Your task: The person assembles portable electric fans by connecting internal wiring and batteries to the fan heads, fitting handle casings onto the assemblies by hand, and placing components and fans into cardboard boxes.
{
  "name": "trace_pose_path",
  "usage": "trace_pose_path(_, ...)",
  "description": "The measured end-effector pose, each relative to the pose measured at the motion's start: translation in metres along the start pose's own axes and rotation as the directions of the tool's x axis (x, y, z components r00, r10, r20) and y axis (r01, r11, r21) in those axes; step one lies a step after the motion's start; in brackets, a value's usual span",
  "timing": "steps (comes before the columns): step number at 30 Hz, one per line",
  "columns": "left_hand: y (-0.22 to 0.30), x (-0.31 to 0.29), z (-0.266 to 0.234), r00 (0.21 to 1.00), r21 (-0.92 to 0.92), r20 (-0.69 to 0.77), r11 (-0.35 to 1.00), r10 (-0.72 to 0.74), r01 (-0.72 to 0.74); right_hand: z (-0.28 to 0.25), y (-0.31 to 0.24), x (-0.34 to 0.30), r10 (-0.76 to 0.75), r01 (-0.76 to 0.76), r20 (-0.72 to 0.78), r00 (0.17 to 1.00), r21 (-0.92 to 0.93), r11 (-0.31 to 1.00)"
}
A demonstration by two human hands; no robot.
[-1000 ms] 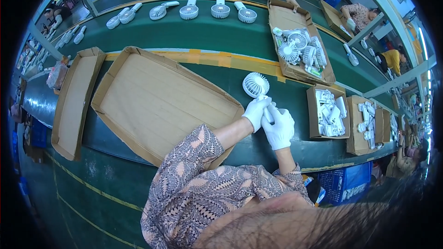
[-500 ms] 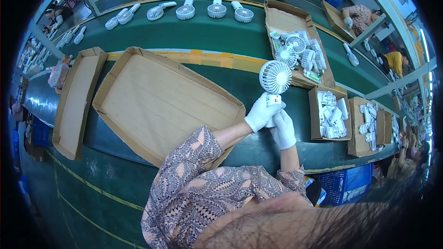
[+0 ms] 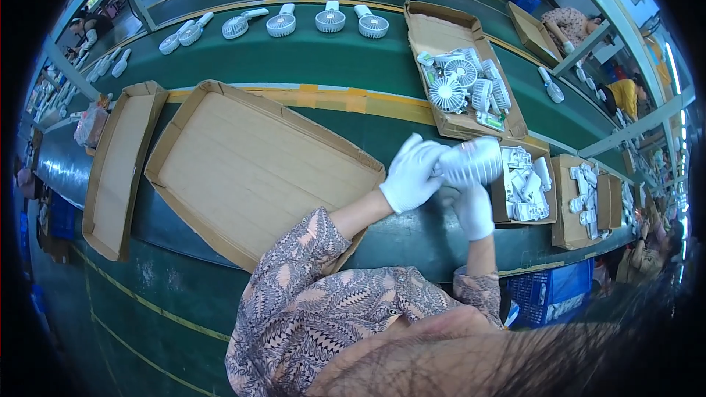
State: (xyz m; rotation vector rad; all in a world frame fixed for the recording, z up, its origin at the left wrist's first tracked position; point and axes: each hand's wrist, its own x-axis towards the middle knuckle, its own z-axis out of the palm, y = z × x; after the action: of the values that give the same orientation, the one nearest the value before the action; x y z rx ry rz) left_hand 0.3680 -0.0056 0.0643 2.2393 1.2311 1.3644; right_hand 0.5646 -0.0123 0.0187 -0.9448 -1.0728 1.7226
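Beside the empty cardboard tray [image 3: 250, 169], left hand [image 3: 410, 175] and right hand [image 3: 473, 209] grip blurred white fan [image 3: 471, 162], parts box [image 3: 523, 184] just right

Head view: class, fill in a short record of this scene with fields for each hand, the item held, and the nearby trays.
Left hand: white-gloved left hand on the fan head
Right hand: white-gloved right hand grips below it
Item: small white handheld plastic fan, blurred
Near tray: large shallow brown cardboard tray
Far tray: cardboard tray of white fans
Surface: green conveyor belt
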Motion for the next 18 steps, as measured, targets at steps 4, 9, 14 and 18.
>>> trace_pose_path(4,0.006,0.009,-0.010,0.933,0.356,-0.016,0.874,0.359,-0.330,0.002,-0.039,-0.031,0.009,-0.010,0.007,1.000,0.152,0.988)
trace_pose_path(9,0.006,0.009,-0.002,0.951,0.356,0.017,0.887,0.310,-0.295,0.008,-0.057,-0.046,0.163,-0.163,0.048,0.985,0.007,0.987)
trace_pose_path(14,-0.006,0.012,-0.009,0.990,0.379,-0.045,0.919,0.135,-0.108,-0.063,-0.105,0.004,-0.074,0.066,-0.212,0.974,-0.041,0.997)
trace_pose_path(18,-0.017,0.008,-0.006,0.998,0.410,-0.044,0.912,0.052,-0.029,-0.166,-0.148,0.079,-0.175,0.100,-0.393,0.903,-0.205,0.974)
